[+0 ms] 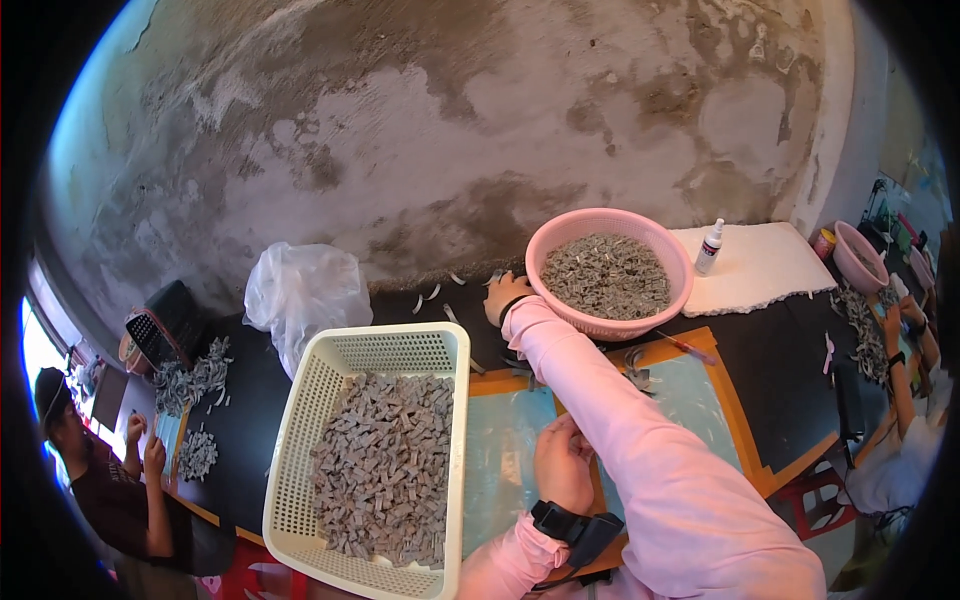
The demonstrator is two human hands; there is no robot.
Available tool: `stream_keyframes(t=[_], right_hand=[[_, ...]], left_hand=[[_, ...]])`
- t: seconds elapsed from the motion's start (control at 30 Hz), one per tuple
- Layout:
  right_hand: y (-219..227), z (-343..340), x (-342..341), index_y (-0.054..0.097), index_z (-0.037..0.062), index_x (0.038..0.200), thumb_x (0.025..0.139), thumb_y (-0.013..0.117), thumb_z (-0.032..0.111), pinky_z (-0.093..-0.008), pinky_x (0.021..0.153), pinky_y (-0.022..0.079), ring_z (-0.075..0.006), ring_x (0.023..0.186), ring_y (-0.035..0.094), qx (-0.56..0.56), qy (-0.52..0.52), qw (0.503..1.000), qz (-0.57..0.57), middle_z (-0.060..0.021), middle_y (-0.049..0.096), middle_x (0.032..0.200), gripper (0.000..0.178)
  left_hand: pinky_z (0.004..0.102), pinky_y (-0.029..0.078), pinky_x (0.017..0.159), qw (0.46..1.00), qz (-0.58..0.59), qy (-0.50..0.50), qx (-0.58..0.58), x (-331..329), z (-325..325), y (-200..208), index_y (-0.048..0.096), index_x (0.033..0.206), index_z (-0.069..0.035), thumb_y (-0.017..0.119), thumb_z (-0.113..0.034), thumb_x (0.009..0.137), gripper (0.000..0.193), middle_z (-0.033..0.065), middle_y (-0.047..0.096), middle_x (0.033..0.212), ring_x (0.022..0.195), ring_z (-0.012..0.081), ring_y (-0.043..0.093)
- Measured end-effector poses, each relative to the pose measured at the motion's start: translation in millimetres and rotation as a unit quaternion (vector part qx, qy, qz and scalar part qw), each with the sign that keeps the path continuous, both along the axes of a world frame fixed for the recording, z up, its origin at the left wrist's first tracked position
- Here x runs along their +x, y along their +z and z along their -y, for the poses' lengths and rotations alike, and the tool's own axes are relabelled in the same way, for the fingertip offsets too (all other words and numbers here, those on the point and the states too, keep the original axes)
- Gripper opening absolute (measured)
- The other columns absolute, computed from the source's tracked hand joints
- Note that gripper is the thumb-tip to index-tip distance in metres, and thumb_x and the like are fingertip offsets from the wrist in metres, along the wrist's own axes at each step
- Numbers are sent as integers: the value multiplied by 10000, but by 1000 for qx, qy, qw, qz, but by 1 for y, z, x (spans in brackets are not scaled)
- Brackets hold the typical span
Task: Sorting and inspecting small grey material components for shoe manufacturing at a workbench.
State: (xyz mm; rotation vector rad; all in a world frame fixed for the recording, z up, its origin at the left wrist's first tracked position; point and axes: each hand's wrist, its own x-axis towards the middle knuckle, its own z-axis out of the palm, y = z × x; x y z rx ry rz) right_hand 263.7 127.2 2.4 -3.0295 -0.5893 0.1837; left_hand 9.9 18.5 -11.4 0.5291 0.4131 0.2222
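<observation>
My right arm, in a pink sleeve, reaches across the table. My right hand (505,293) is beside the left rim of a round pink basket (540,262), its fingers closing around small grey strips (497,275) near the wall. Below that arm, my left hand (563,465) is over the blue sheet (500,440), with a black device on its wrist. Its fingers are curled, and the right sleeve partly hides them; what they hold does not show. Many grey strip-like pieces (605,272) fill the pink basket. Loose grey strips (635,372) lie on the orange-edged work area.
At left stands a cream basket (455,400) of short grey pieces, with a plastic bag (305,290) behind it. A spray bottle (709,248) stands on a white foam board (750,275). A red-handled tool (685,346) lies nearby. Other people (110,470) work at both sides.
</observation>
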Motion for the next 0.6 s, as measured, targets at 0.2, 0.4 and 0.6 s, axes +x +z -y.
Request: stream_keyframes(t=[0.2, 0.4, 0.6], right_hand=[[11, 11, -21, 471, 39, 1252, 879, 410, 210, -509, 963, 362, -402, 1207, 394, 17, 121, 991, -52, -197, 382, 1335, 416], [32, 37, -56, 544, 62, 1190, 838, 541, 406, -438, 918, 415, -374, 1127, 479, -37, 233, 969, -75, -208, 478, 1235, 493], [39, 64, -80, 495, 52, 1231, 718, 645, 520, -425, 896, 433, -356, 1117, 485, -80, 305, 943, -109, -205, 454, 1244, 711]], left_hand=[[255, 401, 653, 1000, -12, 2, -24, 0, -3, -4, 483, 1090, 12, 467, -103, 884, 237, 74, 524, 922, 678, 121, 473], [253, 393, 634, 1000, -3, 11, -29, 3, -4, -3, 488, 1074, 11, 482, -85, 876, 220, 75, 506, 878, 674, 131, 470], [257, 398, 628, 1000, 8, 10, -25, 4, -5, -6, 490, 1054, 3, 474, -79, 878, 194, 81, 502, 878, 661, 130, 470]])
